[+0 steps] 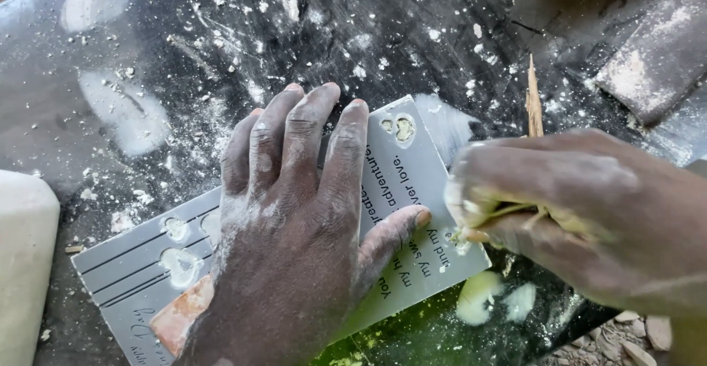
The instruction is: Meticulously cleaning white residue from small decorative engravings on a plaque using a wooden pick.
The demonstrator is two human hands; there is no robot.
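My left hand (294,219) lies flat, fingers spread, pressing down on a grey rectangular plaque (412,182) with printed lettering and small heart-shaped cut-outs. The plaque lies slanted on a dark, dust-covered work surface (147,57). My right hand (567,204), dusted white, is closed around a thin wooden stick (533,104) whose pointed end rises above the knuckles. Its lower end meets the plaque's right edge, where pale paste clings to my fingers. The stick's tip at the plaque is hidden by my fingers.
White powder and crumbs are scattered over the dark surface. A pale block (26,263) sits at the left edge. A dusty flat slab (655,64) lies at the upper right. Blobs of pale paste (493,300) lie below the plaque. Small stones (626,336) show at the bottom right.
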